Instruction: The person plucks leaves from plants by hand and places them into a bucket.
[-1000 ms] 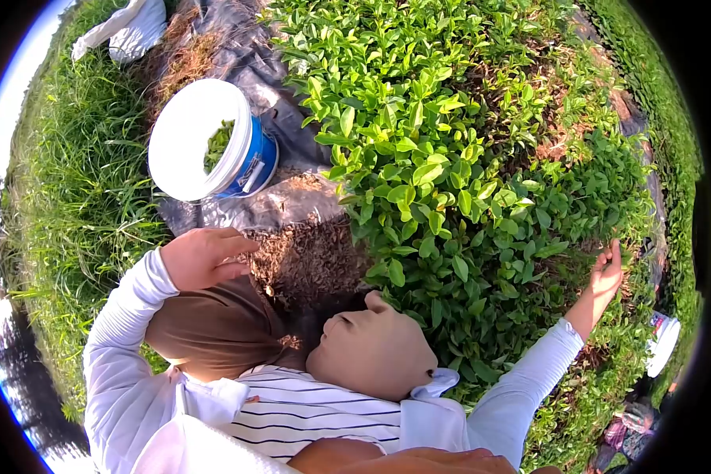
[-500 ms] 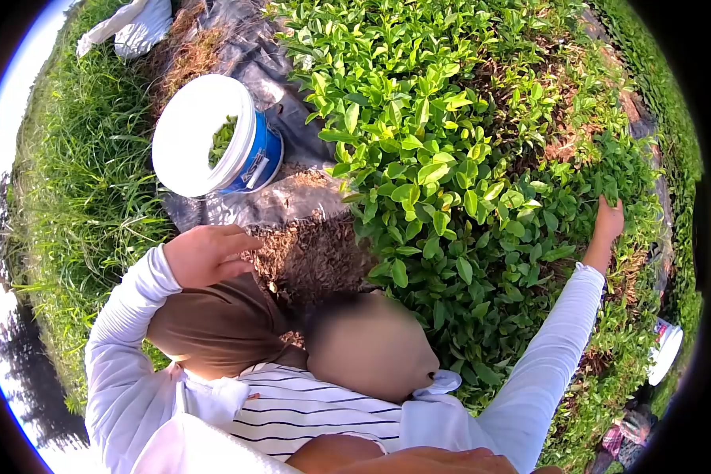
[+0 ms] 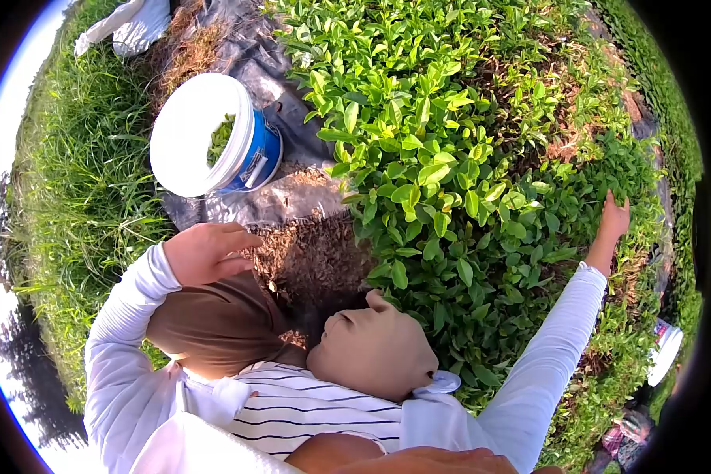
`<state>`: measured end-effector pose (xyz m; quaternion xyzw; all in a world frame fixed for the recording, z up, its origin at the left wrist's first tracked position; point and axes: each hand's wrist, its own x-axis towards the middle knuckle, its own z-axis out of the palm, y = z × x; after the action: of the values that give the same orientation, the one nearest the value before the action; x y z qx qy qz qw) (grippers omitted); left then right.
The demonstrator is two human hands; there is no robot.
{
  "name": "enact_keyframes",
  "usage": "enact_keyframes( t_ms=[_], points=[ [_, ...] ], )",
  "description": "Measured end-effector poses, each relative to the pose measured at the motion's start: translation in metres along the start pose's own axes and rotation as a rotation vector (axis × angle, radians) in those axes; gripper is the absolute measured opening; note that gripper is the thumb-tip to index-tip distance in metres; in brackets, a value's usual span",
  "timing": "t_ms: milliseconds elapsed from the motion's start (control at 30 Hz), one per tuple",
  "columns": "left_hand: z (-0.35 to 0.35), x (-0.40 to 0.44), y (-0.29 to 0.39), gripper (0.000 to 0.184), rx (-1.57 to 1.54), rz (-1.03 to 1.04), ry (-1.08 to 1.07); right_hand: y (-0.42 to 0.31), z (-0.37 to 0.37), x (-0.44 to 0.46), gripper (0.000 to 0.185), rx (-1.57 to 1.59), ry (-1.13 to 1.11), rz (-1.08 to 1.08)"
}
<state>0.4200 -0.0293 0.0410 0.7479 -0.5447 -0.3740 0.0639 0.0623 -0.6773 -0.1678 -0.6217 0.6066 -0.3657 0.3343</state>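
Observation:
My left hand [image 3: 211, 253] hangs over my left knee in brown trousers, fingers loosely spread and nothing in them. With its arm stretched far to the right, my right hand [image 3: 614, 217] is at the leafy bushes [image 3: 434, 170]. Two of its digits stand apart among the leaves; the rest are partly hidden, and I see nothing held. The bushes bear glossy green leaves, paler at the shoot tips. Beyond my left hand, a white and blue bucket [image 3: 262, 154] leans with its mouth towards me, and picked green leaves [image 3: 220, 141] show inside it.
Dark plastic sheeting [image 3: 245, 47] covers ground behind the bucket, with brown litter [image 3: 308, 257] before my knees. Tall grass [image 3: 95, 174] lines the left. A white sack [image 3: 141, 28] lies at the upper left. Another white bucket [image 3: 666, 353] and patterned cloth [image 3: 628, 438] are at the right.
My right hand has shifted slightly to the right and up, and its digits now show further apart. My left hand and the bucket are nearly unchanged.

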Motion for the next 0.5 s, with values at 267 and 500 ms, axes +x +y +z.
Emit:
enact_keyframes(
  t_ms=[267,500],
  points=[
    [-0.002,-0.003,0.000,0.034,-0.022,-0.041,-0.009,-0.003,-0.018,-0.009,0.019,0.802,-0.125,0.232],
    [-0.003,-0.001,-0.001,0.035,-0.019,-0.054,-0.020,0.035,-0.037,0.035,0.030,0.484,0.152,0.229]
  ],
)
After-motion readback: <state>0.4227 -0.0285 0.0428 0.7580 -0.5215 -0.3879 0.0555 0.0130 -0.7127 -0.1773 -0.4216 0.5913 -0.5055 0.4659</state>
